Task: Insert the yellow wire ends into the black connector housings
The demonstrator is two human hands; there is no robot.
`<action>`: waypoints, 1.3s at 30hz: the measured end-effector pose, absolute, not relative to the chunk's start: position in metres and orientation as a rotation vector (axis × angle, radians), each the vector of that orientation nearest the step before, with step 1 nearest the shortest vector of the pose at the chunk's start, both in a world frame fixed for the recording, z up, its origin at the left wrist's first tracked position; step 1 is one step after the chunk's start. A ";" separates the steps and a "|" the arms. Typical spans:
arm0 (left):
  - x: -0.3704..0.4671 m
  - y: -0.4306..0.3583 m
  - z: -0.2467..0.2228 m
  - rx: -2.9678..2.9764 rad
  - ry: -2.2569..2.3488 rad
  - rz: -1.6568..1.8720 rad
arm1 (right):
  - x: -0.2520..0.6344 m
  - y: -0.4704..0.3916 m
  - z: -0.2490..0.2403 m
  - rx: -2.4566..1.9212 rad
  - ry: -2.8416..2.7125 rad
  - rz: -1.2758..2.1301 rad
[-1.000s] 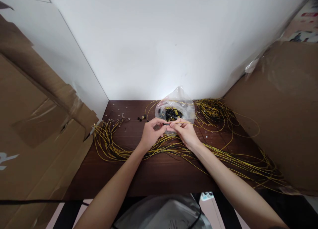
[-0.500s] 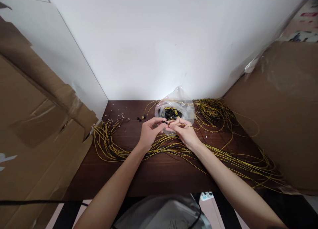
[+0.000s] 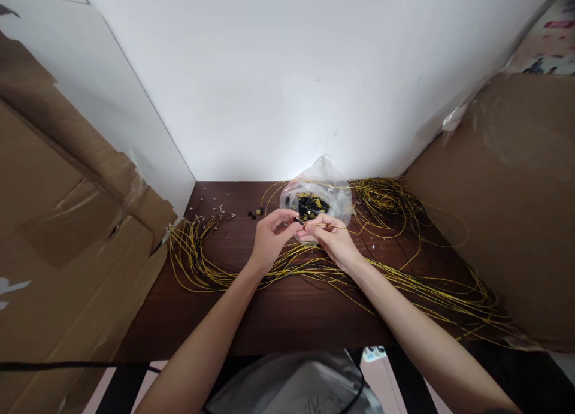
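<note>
Between the thumb and fingers of my left hand [image 3: 272, 234] is a small black connector [image 3: 297, 220]. My right hand [image 3: 331, 234] pinches a thin yellow-and-black wire [image 3: 335, 226] close beside it, and the wire trails off to the right. The fingertips of both hands nearly meet; whether the wire end sits inside the connector is too small to tell. Just behind the hands, an open clear plastic bag [image 3: 340, 201] holds black and yellow small parts [image 3: 311, 204]. Under the wrists runs a long bundle of yellow and black wires [image 3: 206, 279] across the dark wooden table [image 3: 215, 327].
A coil of yellow wire [image 3: 386, 197] lies at the back right. A few loose black parts [image 3: 255, 213] and small white bits [image 3: 220, 210] lie left of the bag. Cardboard stands at the left [image 3: 67, 240] and right [image 3: 507, 192]; a white wall [image 3: 287, 84] closes the back.
The fingers of my left hand have shifted slightly and the black connector has turned a little in them. My right hand stays almost in place.
</note>
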State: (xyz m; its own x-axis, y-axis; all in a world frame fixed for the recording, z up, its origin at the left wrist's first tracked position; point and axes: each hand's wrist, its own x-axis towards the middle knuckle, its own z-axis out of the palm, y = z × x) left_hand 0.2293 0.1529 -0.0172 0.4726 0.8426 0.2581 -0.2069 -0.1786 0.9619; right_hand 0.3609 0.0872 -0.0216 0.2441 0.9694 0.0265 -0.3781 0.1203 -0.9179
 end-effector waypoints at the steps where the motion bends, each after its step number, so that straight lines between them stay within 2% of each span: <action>1: 0.229 0.153 -0.017 1.459 0.595 1.036 | 0.361 0.087 -0.021 -0.971 -0.784 1.150; 7: 0.229 0.153 -0.017 1.488 0.563 1.035 | 0.361 0.087 -0.020 -0.965 -0.843 1.062; 16: 0.232 0.149 -0.019 1.525 0.571 1.059 | 0.360 0.085 -0.016 -1.178 -1.039 0.710; 23: 0.233 0.148 -0.019 1.474 0.563 1.030 | 0.361 0.084 -0.018 -1.217 -1.180 0.570; 39: 0.232 0.147 -0.021 1.481 0.546 1.073 | 0.362 0.085 -0.023 -1.189 -1.136 0.722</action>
